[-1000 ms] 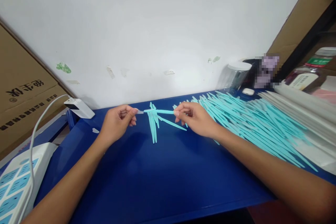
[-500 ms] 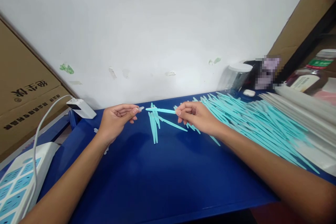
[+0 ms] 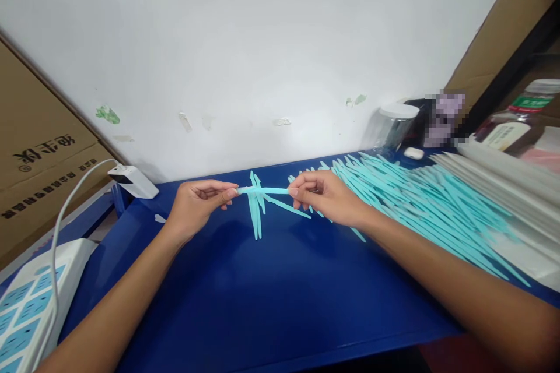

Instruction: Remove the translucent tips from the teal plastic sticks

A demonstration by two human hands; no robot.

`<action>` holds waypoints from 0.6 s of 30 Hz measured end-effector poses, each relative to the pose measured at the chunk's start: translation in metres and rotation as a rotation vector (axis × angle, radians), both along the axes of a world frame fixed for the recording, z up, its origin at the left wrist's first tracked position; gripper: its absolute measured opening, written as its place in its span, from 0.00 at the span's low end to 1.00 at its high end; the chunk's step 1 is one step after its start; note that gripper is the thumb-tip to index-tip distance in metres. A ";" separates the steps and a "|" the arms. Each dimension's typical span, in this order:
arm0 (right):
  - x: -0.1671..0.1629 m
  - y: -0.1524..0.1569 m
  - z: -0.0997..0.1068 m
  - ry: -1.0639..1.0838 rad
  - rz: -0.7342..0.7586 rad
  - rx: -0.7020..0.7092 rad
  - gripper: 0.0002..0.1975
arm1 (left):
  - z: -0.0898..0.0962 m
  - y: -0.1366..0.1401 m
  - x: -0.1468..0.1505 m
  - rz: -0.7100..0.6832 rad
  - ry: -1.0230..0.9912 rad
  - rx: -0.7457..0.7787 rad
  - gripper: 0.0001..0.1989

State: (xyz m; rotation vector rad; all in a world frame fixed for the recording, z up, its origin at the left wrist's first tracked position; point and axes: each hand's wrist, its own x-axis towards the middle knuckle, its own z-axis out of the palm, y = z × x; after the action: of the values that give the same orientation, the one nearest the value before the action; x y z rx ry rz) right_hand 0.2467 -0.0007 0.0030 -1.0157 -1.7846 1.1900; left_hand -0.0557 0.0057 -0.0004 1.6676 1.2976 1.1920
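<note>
My right hand (image 3: 317,195) pinches one end of a slim turquoise stick (image 3: 275,190), which looks like an eyebrow razor and is held level above the table. Between the thumb and fingers of my left hand (image 3: 203,204) is a small clear plastic cap (image 3: 243,190). The cap is at the stick's left end and appears to be over its tip. Just behind and below them, several more turquoise sticks (image 3: 255,218) lie crossed in a small group. A large heap of such sticks (image 3: 420,210) spreads out right of my right hand.
The blue table (image 3: 262,303) meets a white wall. A clear piece (image 3: 160,218) lies by my left wrist. At left are a power strip (image 3: 65,297), a white plug-in device (image 3: 133,179) and a cardboard box (image 3: 39,145). A lidded clear jar (image 3: 394,128) and a bottle (image 3: 511,122) stand right.
My hands have come closer together. The clear cap in my left hand has met the left end of the turquoise stick, where a gap showed before.
</note>
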 end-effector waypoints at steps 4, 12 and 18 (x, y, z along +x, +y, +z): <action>-0.001 0.001 -0.003 -0.026 0.060 0.001 0.10 | -0.003 -0.006 0.011 -0.061 0.012 -0.039 0.16; 0.038 0.034 -0.002 -0.459 -0.297 0.169 0.06 | 0.005 0.014 -0.039 0.150 0.735 0.246 0.15; 0.048 0.044 -0.014 -0.794 -0.380 0.353 0.05 | 0.018 0.036 -0.142 0.165 1.001 -0.151 0.12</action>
State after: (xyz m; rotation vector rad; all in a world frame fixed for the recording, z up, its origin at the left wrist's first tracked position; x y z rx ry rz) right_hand 0.2942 0.0429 -0.0111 -1.6454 -2.1295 0.2073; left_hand -0.1979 0.0418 0.0175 2.1492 2.0644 0.2533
